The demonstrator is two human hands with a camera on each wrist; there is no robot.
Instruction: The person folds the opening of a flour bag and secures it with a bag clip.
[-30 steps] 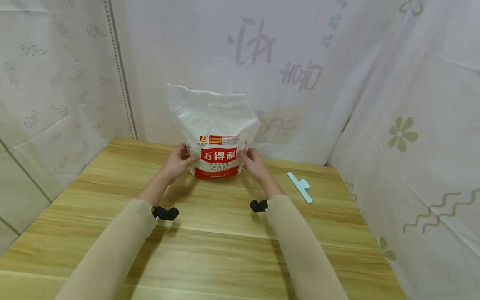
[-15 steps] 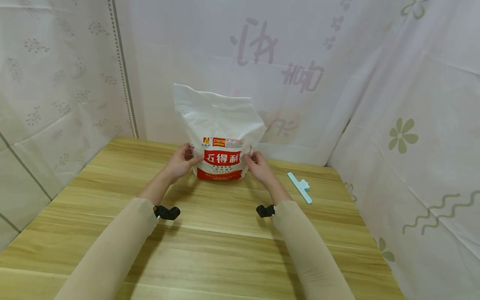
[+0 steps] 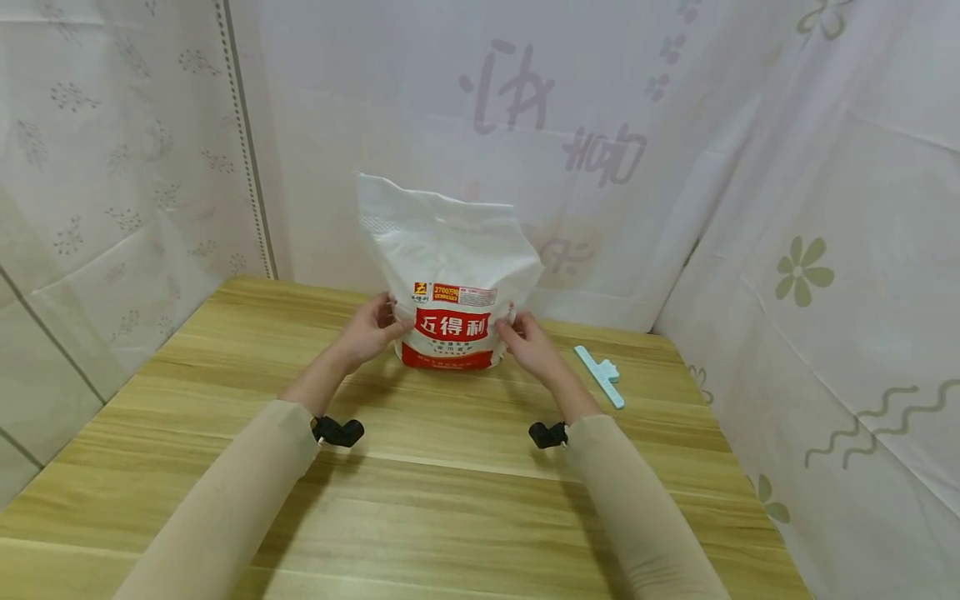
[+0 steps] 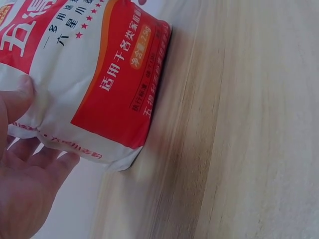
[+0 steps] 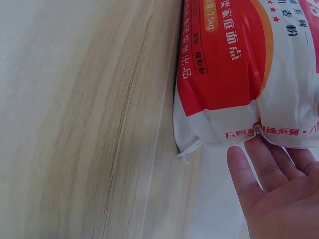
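Note:
A white and red bag of flour (image 3: 452,254) stands upright on the wooden table, its tall white top sticking up unfolded. On its left side my left hand (image 3: 366,335) grips it, thumb on the printed front and fingers round the edge. My right hand (image 3: 536,348) holds the opposite side in the same way. The left wrist view shows the left thumb (image 4: 20,97) lying against the bag's front. From the right wrist, the fingers (image 5: 269,167) reach behind the bag's side seam, while the thumb is out of sight.
A light blue sealing clip (image 3: 600,375) lies on the table (image 3: 420,500) to the right of the right hand. Patterned cloth curtains (image 3: 420,100) hang behind the table and along both sides, close to the bag at the back.
The bag has shifted to the right and a little nearer to me, with both hands staying on its sides. The clip has not moved.

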